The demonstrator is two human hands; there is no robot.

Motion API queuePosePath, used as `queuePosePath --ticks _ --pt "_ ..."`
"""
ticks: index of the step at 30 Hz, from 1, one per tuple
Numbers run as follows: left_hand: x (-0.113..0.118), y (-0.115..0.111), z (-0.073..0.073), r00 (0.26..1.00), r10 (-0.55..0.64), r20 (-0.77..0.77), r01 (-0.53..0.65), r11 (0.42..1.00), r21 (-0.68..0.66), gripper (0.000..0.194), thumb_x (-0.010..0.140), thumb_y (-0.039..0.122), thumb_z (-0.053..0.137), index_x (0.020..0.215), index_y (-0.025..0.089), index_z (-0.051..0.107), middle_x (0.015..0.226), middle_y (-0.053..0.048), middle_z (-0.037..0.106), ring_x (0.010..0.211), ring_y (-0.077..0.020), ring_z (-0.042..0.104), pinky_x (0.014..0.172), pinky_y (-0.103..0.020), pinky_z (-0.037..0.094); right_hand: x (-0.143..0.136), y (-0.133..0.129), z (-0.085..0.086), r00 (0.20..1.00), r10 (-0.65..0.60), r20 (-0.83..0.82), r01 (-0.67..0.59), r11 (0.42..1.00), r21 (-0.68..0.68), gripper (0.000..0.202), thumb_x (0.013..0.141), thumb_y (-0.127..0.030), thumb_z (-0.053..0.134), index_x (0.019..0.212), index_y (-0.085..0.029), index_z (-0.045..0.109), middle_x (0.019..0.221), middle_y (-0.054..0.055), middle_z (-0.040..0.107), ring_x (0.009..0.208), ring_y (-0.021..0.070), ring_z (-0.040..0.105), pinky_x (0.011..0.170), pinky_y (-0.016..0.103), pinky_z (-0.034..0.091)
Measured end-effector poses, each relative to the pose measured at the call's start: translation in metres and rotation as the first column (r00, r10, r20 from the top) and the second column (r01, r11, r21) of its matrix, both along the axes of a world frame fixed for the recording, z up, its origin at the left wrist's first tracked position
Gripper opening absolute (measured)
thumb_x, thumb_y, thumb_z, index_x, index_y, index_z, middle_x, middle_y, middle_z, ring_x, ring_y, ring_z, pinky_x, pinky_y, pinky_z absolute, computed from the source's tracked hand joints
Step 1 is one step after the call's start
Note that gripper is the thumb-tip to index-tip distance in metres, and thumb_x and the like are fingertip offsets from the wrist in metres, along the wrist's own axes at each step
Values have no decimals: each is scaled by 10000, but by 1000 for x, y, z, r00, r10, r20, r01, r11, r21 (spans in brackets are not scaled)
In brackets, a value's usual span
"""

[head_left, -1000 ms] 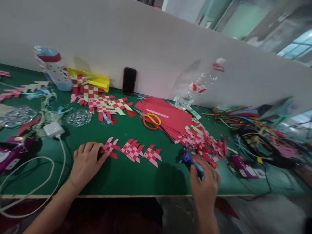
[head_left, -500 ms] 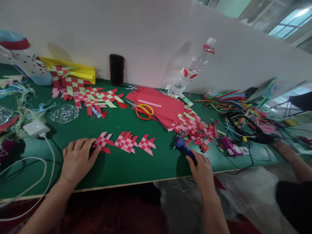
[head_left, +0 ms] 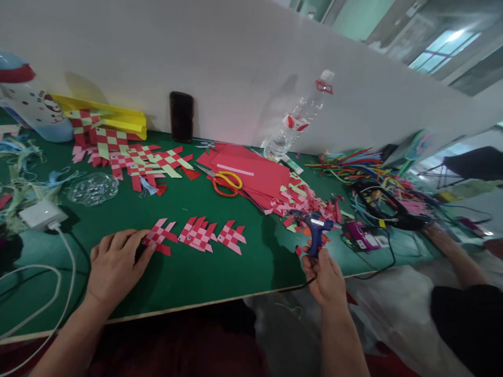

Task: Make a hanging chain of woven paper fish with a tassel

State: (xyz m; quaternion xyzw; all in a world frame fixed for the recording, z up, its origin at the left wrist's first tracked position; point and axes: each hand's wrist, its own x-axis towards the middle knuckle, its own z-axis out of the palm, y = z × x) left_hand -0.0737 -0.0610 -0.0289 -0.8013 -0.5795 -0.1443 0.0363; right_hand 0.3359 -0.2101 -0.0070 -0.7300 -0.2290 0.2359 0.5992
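The left hand point(head_left: 118, 262) lies low over the green tabletop point(head_left: 220, 277) with its fingers bent and its thumb touching the head end of the leftmost paper fish point(head_left: 162, 236); whether it pinches the fish or only steadies it, I cannot tell. To the right of that fish, in the same row, come 2 overlapping fish point(head_left: 196, 235), woven in red and pink, and then 1 more single fish point(head_left: 232, 237), all lying flat with their tails to the right. The right hand point(head_left: 324, 275) is closed around the handle of a blue glue gun point(head_left: 316, 233), held up near the front edge, its nozzle pointing left in front of a heap of paper scraps point(head_left: 310, 201). A black cord hangs from the gun's handle. Behind the row, scissors point(head_left: 227, 182) with 1 yellow and 1 red handle lie partly on red paper sheets point(head_left: 255, 167). Farther left are a pile of checkered fish point(head_left: 131, 157), a clear dish point(head_left: 94, 188) of small pieces and a white charger point(head_left: 43, 213). A phone point(head_left: 182, 116) and a clear bottle point(head_left: 288, 128) lean against the wall point(head_left: 231, 63). At far right, another person's arm point(head_left: 456, 251) reaches onto the tabletop.
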Motion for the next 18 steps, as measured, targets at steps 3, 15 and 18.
queuePosePath --ticks 3,15,18 --pt "-3 1 -3 1000 -7 4 7 1000 -3 370 941 402 438 1129 180 667 1133 -147 652 998 -351 557 788 -460 443 -6 3 6 995 -22 -101 28 998 63 553 640 -688 690 856 -186 608 713 -12 600 494 62 434 382 173 286" --pt "-2 4 3 1000 -29 -9 28 997 -72 428 928 402 428 1225 166 626 1162 -170 620 1003 -370 553 797 -513 471 -13 1 10 987 -156 45 157 988 -16 378 763 -558 493 842 -193 549 717 -27 539 480 72 389 411 202 273" --pt "-2 4 4 1000 -19 0 19 994 -103 431 928 399 430 1239 163 611 1176 -162 614 1035 -353 544 836 -486 459 -8 -2 8 960 -174 220 196 977 -81 423 754 -583 523 914 -193 566 739 -7 538 587 128 457 519 259 371"
